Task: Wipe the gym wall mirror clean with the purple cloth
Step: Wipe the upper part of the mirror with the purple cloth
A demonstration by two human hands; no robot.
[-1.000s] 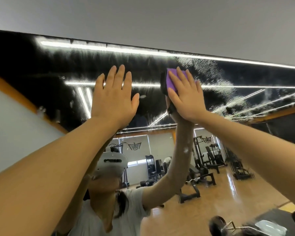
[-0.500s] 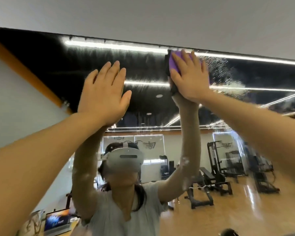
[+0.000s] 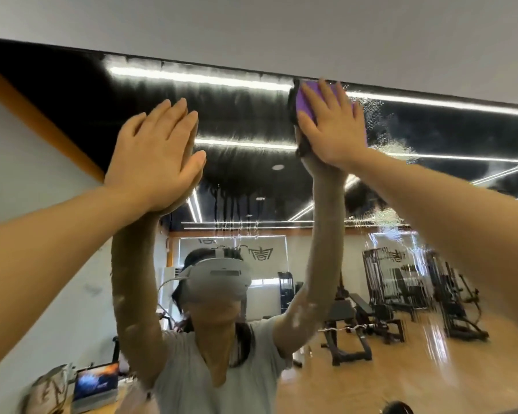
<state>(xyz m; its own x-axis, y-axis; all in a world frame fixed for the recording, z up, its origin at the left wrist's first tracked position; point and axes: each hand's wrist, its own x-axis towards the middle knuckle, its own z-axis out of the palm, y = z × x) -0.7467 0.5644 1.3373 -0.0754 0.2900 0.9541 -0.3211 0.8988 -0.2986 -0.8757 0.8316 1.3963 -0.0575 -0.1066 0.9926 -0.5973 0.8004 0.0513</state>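
Note:
The gym wall mirror fills most of the view and its top edge runs under a grey wall. My right hand presses the purple cloth flat against the glass just under that top edge, fingers straight and spread. Only the cloth's left part and a sliver at the right show past my fingers. My left hand lies flat on the mirror lower and to the left, fingers straight and together. Wet streaks and drips run down the glass between my hands. Foamy speckles cover the glass right of the cloth.
The grey wall rises above the mirror's top edge. The mirror reflects me with a headset, gym machines and benches on a wooden floor, and a laptop at the lower left.
My right hand has carried the cloth up the glass from mid-height to the mirror's top edge. The view has tilted downward, showing more of the reflected room. My left hand stays flat on the glass.

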